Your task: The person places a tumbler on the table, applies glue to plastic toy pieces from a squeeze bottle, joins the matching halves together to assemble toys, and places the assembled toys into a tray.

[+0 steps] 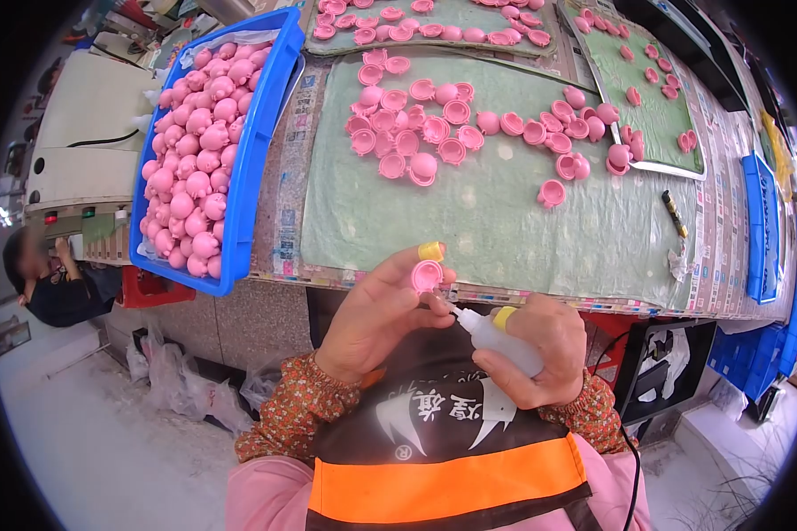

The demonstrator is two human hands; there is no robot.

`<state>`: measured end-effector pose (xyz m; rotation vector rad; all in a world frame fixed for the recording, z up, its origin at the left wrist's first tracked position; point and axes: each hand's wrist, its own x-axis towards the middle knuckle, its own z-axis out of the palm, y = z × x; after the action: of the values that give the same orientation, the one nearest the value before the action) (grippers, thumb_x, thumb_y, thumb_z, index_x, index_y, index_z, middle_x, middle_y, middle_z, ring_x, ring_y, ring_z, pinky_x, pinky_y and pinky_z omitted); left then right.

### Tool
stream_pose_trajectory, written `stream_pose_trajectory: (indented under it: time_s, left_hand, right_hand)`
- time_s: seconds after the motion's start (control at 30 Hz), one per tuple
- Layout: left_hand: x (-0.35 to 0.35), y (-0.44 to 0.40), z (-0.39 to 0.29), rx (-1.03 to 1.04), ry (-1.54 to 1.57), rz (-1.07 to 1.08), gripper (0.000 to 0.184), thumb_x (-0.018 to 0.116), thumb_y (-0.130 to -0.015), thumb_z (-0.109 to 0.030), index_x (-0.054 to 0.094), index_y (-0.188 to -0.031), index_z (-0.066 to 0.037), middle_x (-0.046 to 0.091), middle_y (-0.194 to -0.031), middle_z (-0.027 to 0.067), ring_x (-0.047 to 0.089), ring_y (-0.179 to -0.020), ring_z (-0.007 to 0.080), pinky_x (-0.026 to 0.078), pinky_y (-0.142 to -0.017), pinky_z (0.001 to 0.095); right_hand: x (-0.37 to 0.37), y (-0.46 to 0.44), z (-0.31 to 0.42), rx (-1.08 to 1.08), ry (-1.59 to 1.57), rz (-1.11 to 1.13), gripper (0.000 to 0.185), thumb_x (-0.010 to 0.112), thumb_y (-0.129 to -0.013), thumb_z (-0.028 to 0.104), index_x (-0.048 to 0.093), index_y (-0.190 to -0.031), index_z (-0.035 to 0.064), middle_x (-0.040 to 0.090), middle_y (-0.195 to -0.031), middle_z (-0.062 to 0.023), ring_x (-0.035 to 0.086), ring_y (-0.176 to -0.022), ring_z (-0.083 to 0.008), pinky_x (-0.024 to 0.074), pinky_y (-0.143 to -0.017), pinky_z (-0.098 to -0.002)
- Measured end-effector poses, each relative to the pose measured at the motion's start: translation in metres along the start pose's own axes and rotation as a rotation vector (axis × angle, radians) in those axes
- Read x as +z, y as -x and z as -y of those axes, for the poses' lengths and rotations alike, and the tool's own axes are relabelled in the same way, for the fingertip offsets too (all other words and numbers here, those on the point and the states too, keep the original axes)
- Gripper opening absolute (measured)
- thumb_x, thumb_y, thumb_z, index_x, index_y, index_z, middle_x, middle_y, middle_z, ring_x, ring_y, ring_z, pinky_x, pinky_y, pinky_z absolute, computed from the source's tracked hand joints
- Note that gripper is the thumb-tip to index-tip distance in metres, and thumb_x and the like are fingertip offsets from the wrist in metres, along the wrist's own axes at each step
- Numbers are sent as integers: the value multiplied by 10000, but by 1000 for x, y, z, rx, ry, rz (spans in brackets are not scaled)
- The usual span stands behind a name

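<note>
My left hand (381,305) holds a pink half shell (427,276) between its fingers, hollow side facing me. Yellow tape wraps one of its fingertips. In my right hand (545,341) is a white squeeze bottle (506,347), its narrow nozzle pointing left, close to the shell. Whether the tip touches the shell I cannot tell. A yellow band also circles a finger of the right hand. Beyond both hands, loose pink half shells (406,142) lie on a green mat (363,239), some hollow side up, and a single one (552,193) lies nearer to me.
A blue crate (261,150) full of round pink pieces (199,159) stands at the left. More shells lie on green boards at the back and right. A black marker-like stick (673,212) rests on the mat's right. Another person (62,274) is at far left.
</note>
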<state>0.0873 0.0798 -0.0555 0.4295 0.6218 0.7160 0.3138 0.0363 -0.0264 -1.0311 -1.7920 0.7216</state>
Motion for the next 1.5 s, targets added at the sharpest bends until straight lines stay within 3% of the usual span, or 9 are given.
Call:
stream_pose_trajectory:
  time_s: [0.53, 0.87, 0.97, 1.07, 1.13, 1.37, 1.5]
  left_hand:
    - [1, 2, 3, -54, -34, -12, 545, 600, -953, -191, 374, -1420, -24, 557, -1278, 156, 618, -1058, 177, 559, -888, 348]
    - [1, 5, 5, -83, -21, 15, 515, 572, -969, -213, 394, -1405, -8, 568, -1269, 162, 636, -1022, 196, 564, -882, 353]
    - [4, 7, 4, -107, 3, 10, 471, 565, -968, -249, 443, -1361, -17, 584, -1205, 108, 622, -950, 173, 529, -881, 352]
    - [-4, 9, 9, -87, 22, 20, 551, 569, -973, -278, 377, -1405, 3, 574, -1237, 157, 634, -959, 202, 571, -868, 377]
    - [3, 10, 2, -99, 17, 7, 507, 560, -974, -290, 413, -1363, -2, 577, -1206, 129, 625, -944, 185, 552, -872, 370]
    - [-4, 13, 0, -87, -5, 16, 401, 533, -984, -293, 470, -1269, -18, 582, -1143, 92, 608, -944, 165, 532, -880, 390]
    - [-3, 14, -6, -98, -41, -18, 484, 584, -965, -296, 422, -1304, 10, 572, -1132, 132, 630, -957, 195, 576, -866, 385]
  right_hand:
    - [3, 1, -1, -16, 26, 13, 319, 797, -664, 54, 547, -861, 41, 602, -687, -80, 557, -516, -243, 418, -482, -345]
    - [4, 4, -3, -2, 4, -10, 318, 795, -679, 51, 543, -873, 38, 598, -704, -83, 555, -528, -246, 424, -490, -347]
    - [4, 4, -4, -2, -25, -28, 329, 795, -687, 52, 545, -900, 34, 607, -741, -98, 567, -557, -250, 429, -499, -349]
    - [1, 7, -5, 24, -60, -47, 363, 787, -715, 65, 532, -968, 17, 613, -769, -118, 586, -605, -246, 440, -522, -345]
    - [-3, 14, -4, 210, -133, -12, 408, 772, -754, 81, 509, -1054, -4, 614, -871, -126, 606, -709, -202, 473, -608, -319]
    - [0, 19, -5, 354, -339, -161, 439, 775, -791, 89, 510, -1120, -30, 609, -955, -118, 625, -817, -151, 501, -708, -271]
    - [-1, 20, -6, 357, -351, -139, 432, 760, -803, 79, 501, -1130, -33, 601, -977, -115, 617, -843, -140, 499, -724, -267]
